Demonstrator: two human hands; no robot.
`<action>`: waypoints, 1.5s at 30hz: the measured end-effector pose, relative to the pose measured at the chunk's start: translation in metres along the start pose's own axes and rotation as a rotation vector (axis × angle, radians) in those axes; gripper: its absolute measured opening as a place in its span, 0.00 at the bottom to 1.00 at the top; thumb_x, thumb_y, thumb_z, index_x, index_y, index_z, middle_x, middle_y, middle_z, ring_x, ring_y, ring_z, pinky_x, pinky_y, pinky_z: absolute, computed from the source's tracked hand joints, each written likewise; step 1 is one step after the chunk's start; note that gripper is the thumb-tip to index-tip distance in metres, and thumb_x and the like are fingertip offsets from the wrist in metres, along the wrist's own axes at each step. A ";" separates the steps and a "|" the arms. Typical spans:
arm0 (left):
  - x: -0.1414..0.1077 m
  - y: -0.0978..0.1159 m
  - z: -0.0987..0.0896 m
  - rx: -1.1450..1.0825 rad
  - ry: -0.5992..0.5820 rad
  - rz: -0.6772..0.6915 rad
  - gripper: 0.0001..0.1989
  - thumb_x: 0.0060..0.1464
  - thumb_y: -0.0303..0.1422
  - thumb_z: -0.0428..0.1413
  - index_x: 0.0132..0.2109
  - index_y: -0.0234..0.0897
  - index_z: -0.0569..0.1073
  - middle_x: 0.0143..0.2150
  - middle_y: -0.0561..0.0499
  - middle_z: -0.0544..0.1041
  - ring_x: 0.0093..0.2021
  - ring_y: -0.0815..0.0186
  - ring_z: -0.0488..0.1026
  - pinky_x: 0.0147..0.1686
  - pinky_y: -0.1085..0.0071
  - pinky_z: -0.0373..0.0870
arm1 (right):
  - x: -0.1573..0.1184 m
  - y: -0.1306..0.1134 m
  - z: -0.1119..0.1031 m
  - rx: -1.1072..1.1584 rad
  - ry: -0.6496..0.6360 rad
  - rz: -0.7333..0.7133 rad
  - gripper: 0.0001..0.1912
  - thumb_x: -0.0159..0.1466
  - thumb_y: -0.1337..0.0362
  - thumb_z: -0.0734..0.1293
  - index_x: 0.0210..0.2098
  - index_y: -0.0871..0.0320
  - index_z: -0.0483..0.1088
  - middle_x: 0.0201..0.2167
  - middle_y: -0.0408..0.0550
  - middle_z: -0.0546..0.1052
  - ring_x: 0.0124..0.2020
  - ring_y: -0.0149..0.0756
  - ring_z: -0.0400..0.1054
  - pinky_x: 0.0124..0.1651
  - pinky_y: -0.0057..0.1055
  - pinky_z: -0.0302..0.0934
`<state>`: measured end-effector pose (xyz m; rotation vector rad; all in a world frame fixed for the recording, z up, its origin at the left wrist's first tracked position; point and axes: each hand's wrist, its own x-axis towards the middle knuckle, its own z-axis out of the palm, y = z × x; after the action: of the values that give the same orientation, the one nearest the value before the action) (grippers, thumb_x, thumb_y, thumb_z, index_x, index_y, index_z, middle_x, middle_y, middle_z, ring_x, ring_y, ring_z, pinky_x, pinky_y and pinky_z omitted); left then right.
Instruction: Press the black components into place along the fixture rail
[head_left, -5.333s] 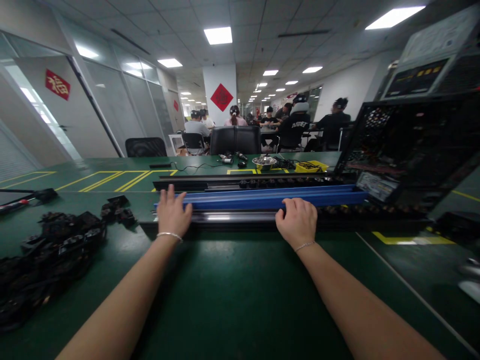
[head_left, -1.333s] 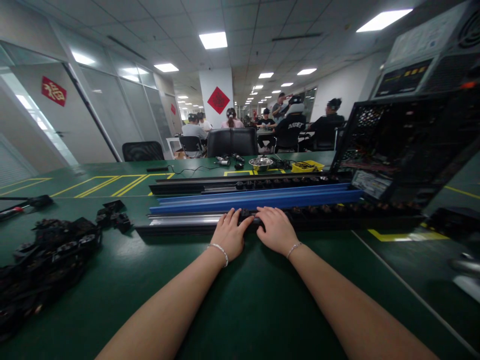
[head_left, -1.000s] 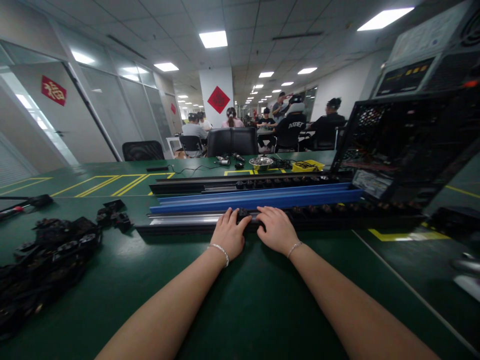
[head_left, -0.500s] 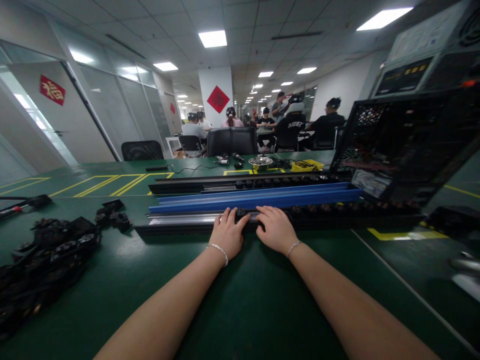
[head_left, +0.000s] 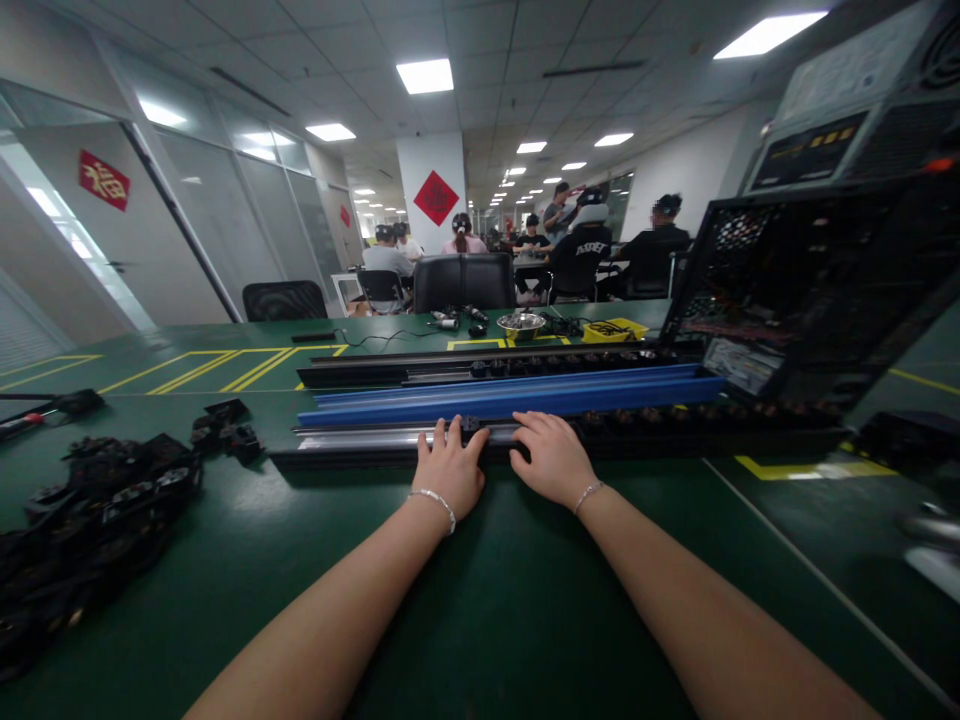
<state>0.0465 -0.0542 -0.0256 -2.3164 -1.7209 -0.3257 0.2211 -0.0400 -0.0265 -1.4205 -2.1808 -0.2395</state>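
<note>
A long dark rail with a shiny strip lies across the green table, and a row of black parts fills its right stretch. My left hand rests on the rail with fingers spread, its thumb and fingertips beside a small black block. Just to the right, my right hand lies on the same rail, fingers apart and touching its top. Behind it is a blue rail, and farther back another black rail.
Piles of black parts lie at the left. An open computer case stands at the right. Toward the back are a metal bowl, a yellow tray and cables. People sit beyond the table.
My left hand has shifted slightly left along the rail, and the small black block has moved left with it. My right hand has hardly moved.
</note>
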 end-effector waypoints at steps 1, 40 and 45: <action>0.000 0.000 0.000 0.006 -0.001 -0.008 0.29 0.49 0.37 0.52 0.59 0.52 0.57 0.63 0.44 0.55 0.62 0.46 0.50 0.55 0.44 0.47 | 0.000 0.000 0.000 -0.001 0.002 -0.001 0.10 0.56 0.61 0.61 0.35 0.56 0.72 0.52 0.48 0.69 0.54 0.41 0.58 0.57 0.42 0.48; 0.005 -0.020 -0.025 0.020 -0.203 -0.132 0.33 0.53 0.56 0.30 0.60 0.52 0.57 0.63 0.42 0.58 0.64 0.49 0.45 0.54 0.37 0.43 | 0.001 0.003 0.001 -0.028 0.001 -0.016 0.12 0.58 0.58 0.61 0.34 0.56 0.72 0.52 0.47 0.69 0.54 0.41 0.59 0.57 0.40 0.50; 0.007 -0.024 -0.029 0.019 -0.250 -0.153 0.33 0.52 0.57 0.31 0.60 0.52 0.58 0.63 0.41 0.58 0.65 0.48 0.44 0.53 0.36 0.42 | 0.000 0.003 0.002 -0.027 -0.001 -0.013 0.12 0.58 0.58 0.61 0.35 0.56 0.72 0.53 0.47 0.69 0.54 0.42 0.59 0.57 0.41 0.50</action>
<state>0.0240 -0.0502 0.0052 -2.2976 -2.0135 -0.0463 0.2233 -0.0377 -0.0282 -1.4217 -2.1960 -0.2740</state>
